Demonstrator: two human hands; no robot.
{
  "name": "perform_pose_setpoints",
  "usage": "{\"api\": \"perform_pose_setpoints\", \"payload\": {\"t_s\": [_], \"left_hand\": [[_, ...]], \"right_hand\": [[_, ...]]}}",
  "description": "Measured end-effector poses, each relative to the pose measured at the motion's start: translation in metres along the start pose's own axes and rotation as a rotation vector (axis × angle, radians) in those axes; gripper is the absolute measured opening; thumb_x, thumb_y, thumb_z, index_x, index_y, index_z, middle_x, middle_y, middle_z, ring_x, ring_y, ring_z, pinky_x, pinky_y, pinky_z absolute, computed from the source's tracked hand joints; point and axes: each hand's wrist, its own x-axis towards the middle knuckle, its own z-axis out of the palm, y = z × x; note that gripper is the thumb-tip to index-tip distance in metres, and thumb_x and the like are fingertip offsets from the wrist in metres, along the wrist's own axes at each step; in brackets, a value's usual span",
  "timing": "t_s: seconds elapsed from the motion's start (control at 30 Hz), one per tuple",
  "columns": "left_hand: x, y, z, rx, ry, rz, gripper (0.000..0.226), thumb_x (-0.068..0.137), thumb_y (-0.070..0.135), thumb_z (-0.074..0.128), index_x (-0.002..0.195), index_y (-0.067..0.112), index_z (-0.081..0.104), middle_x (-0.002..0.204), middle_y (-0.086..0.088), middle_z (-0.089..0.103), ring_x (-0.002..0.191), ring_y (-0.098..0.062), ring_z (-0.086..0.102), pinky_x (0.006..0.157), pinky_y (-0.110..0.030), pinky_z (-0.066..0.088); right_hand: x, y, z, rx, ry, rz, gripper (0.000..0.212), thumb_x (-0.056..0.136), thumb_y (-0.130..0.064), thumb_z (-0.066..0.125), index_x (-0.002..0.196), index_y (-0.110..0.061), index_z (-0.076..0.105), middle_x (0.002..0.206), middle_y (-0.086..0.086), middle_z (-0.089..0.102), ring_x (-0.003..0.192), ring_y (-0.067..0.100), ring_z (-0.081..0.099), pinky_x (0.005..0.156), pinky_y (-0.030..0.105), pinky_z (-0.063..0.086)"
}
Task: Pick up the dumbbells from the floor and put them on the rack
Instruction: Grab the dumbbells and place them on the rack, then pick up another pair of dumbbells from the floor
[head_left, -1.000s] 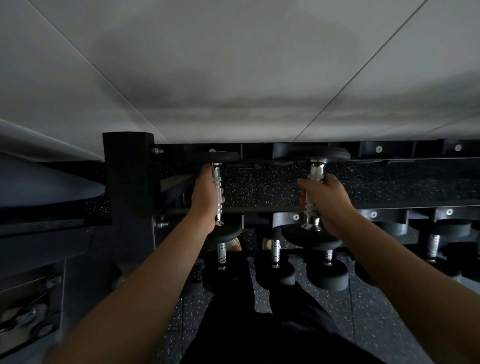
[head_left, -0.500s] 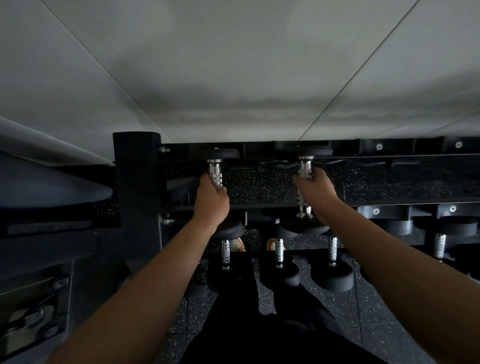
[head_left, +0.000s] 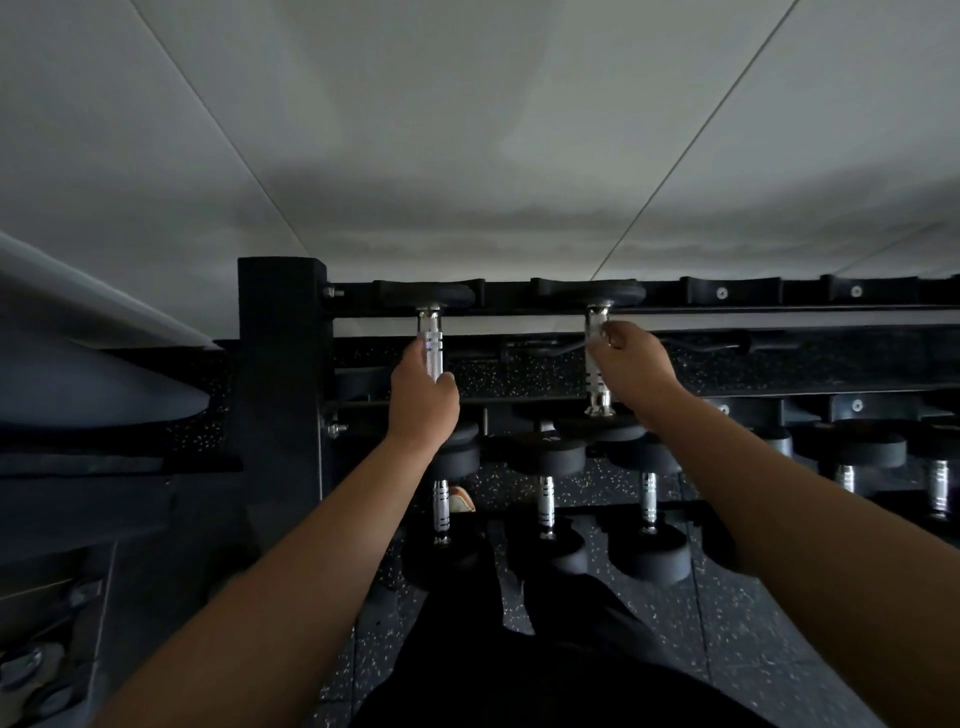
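Reaching forward, left hand (head_left: 423, 402) clamps one dumbbell (head_left: 430, 343); right hand (head_left: 631, 371) fingers seemingly half-closed around another dumbbell (head_left: 596, 384).

Head-worn view, forward-down, close to rack (head_left: 280, 364)

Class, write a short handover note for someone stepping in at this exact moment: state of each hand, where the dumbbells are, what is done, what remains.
Left hand: closed on the chrome handle of the left dumbbell, whose far head sits in a top-tier cradle of the rack.
Right hand: fingers loosely on the handle of the right dumbbell, far head in the next cradle.
Done: both dumbbells are up on the top tier. More dumbbells sit on the lower tier.
Left: confirm both are seated, let go, and check the floor for more; none shows here.
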Motion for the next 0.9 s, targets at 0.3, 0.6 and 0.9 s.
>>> {"api": "perform_pose_setpoints", "payload": {"t_s": [0.3,0.6,0.9], "left_hand": [[-0.089,-0.020,-0.019,0.176,0.129,0.172,0.037,0.098,0.019,0.050,0.133,0.009,0.054,0.133,-0.021,0.055,0.123,-0.028,0.051,0.099,-0.031,0.041],[-0.238,-0.114,-0.052,0.257,0.355,0.019,0.055,0.098,0.034,0.052,0.146,0.012,0.040,0.158,-0.016,0.028,0.147,-0.028,0.018,0.118,-0.042,0.020],[-0.388,-0.254,-0.106,0.240,0.548,-0.307,0.053,0.094,0.040,0.056,0.140,0.014,0.049,0.149,-0.013,0.043,0.140,-0.029,0.033,0.113,-0.044,0.029]], "right_hand": [[-0.080,-0.001,0.007,-0.158,-0.152,-0.261,0.051,0.097,-0.043,0.056,0.143,-0.023,0.049,0.139,0.003,0.061,0.088,0.011,0.063,0.065,0.020,0.045],[-0.184,0.020,0.049,-0.335,-0.326,-0.657,0.062,0.095,-0.048,0.056,0.145,-0.013,0.047,0.146,0.013,0.052,0.134,0.031,0.045,0.110,0.040,0.035],[-0.296,0.029,0.140,-0.502,-0.608,-0.872,0.065,0.098,-0.046,0.054,0.152,-0.012,0.038,0.161,0.013,0.030,0.148,0.030,0.021,0.119,0.045,0.022]]}}
